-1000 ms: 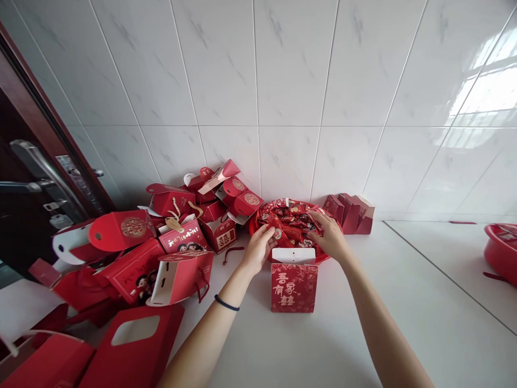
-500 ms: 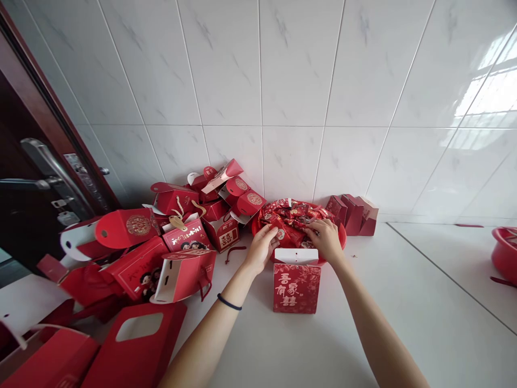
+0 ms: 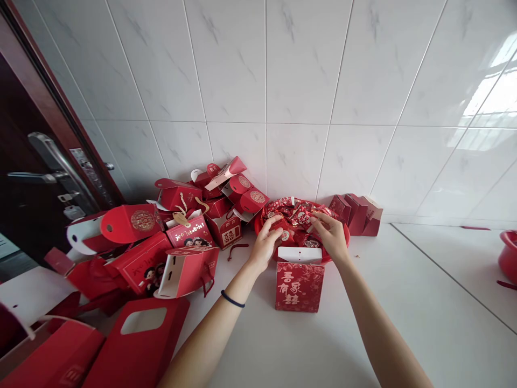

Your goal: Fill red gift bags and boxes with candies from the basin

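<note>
Both my hands are over a red basin (image 3: 344, 242) heaped with red wrapped candies (image 3: 297, 207). My left hand (image 3: 264, 245) is at the left side of the heap, thumb and fingers apart, beside a candy (image 3: 285, 235) with a round pale label. On the right, my right hand (image 3: 330, 237) has its fingertips pinched at the edge of another wrapped candy (image 3: 302, 217) with white lettering. In front of the basin stands an upright red gift box (image 3: 299, 288) with gold characters. Its white-lined flap (image 3: 299, 254) is raised, and its inside is hidden.
Many red gift boxes (image 3: 141, 221) lie piled at the left, by a dark door (image 3: 24, 145). Several small dark red boxes (image 3: 357, 215) stand against the tiled wall (image 3: 297, 81). Another red basin (image 3: 508, 256) is at the far right. A red cord (image 3: 236, 247) lies on the floor.
My left fingers have spread apart a little. My right fingers have lifted slightly, and a candy with white lettering now shows at their tips. The view has shifted slightly.
</note>
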The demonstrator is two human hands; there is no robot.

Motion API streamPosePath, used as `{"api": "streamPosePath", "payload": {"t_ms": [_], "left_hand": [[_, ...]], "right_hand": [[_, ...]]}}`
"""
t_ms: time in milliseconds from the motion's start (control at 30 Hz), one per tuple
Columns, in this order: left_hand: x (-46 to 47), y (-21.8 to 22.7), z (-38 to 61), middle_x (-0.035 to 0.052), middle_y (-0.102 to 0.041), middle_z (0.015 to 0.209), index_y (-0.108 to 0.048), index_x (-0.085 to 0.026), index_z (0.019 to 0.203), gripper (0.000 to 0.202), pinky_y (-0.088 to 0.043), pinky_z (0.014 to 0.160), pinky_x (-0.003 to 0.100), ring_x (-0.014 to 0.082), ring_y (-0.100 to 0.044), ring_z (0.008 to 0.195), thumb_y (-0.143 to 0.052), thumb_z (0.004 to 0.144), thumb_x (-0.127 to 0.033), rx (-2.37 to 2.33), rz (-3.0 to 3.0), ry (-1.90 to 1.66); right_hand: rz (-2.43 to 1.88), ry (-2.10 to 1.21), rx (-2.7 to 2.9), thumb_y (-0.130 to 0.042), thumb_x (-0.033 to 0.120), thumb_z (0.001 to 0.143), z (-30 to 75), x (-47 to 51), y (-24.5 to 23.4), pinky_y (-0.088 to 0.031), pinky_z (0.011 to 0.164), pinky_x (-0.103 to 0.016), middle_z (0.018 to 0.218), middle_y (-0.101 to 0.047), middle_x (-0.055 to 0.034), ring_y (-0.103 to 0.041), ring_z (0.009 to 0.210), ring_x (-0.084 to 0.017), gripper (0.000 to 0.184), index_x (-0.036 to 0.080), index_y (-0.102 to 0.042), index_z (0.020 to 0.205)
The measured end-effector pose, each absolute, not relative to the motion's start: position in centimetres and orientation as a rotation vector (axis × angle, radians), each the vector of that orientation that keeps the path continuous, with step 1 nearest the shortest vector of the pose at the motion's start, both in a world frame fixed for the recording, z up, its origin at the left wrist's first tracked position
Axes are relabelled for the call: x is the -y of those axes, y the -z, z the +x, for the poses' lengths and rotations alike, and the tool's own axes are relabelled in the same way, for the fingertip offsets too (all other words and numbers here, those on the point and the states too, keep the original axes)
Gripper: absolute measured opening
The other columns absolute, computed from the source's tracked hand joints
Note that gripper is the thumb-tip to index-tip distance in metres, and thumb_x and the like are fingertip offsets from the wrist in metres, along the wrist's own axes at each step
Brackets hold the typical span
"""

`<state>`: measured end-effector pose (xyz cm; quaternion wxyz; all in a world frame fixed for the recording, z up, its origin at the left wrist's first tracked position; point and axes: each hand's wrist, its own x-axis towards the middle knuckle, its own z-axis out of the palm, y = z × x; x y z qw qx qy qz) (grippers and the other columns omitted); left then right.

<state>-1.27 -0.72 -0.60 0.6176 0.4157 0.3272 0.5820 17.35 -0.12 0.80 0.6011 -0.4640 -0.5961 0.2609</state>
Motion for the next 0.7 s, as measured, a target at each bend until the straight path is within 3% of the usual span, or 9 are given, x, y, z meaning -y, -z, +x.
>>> {"api": "streamPosePath", "payload": {"t_ms": [133, 267, 367, 500, 700], "left_hand": [[0.7, 0.5, -1.2, 0.0001, -0.076, 0.088, -0.075, -0.026, 0.111, 0.04, -0.052, 0.072, 0.028, 0.0181, -0.068, 0.078, -0.078, 0.07, -0.027, -0.776, 1.039, -1.376], [0.7, 0.1, -1.1, 0.0022, -0.078, 0.096, -0.079, -0.024, 0.097, 0.026, -0.054, 0.079, 0.029, 0.0202, -0.07, 0.088, -0.076, 0.071, -0.025, -0.749, 0.988, -1.38], [0.8, -0.2, -1.0, 0.0032, -0.079, 0.097, -0.079, -0.022, 0.095, 0.024, -0.054, 0.081, 0.03, 0.0209, -0.07, 0.091, -0.077, 0.071, -0.025, -0.727, 0.893, -1.357], [1.1, -0.6, -1.0, 0.0063, -0.078, 0.097, -0.079, -0.018, 0.095, 0.031, -0.054, 0.076, 0.029, 0.0197, -0.069, 0.085, -0.08, 0.072, -0.039, -0.704, 0.841, -1.321], [1.4, -0.3, -0.9, 0.0021, -0.075, 0.085, -0.078, -0.018, 0.084, 0.031, -0.049, 0.078, 0.027, 0.018, -0.066, 0.085, -0.085, 0.068, -0.044, -0.71, 1.137, -1.341]], "right_hand": [[-1.011, -0.779, 1.411, -0.067, 0.054, 0.079, 16.8, 1.3, -2.0, -0.036, 0.051, -0.028, 0.06, -0.055, 0.0001, -0.048, 0.054, -0.015, 0.035, 0.019, -0.069, 0.082], [-1.0, -0.737, 1.522, -0.063, 0.05, 0.082, 16.2, 2.1, -2.6, -0.029, 0.048, -0.027, 0.055, -0.045, 0.0034, -0.037, 0.05, -0.012, 0.031, 0.019, -0.066, 0.079], [-0.999, -0.668, 1.603, -0.059, 0.046, 0.084, 16.0, 2.3, -2.7, -0.029, 0.049, -0.026, 0.055, -0.043, 0.0041, -0.035, 0.05, -0.011, 0.029, 0.018, -0.065, 0.079], [-1.063, -0.617, 1.64, -0.057, 0.045, 0.084, 15.9, 2.2, -2.7, -0.029, 0.05, -0.027, 0.053, -0.043, 0.0043, -0.036, 0.051, -0.012, 0.029, 0.017, -0.065, 0.08], [-1.04, -0.648, 1.676, -0.059, 0.051, 0.086, 15.8, 2.6, -2.9, -0.029, 0.05, -0.027, 0.055, -0.045, 0.0039, -0.037, 0.052, -0.012, 0.035, 0.017, -0.066, 0.079]]}}
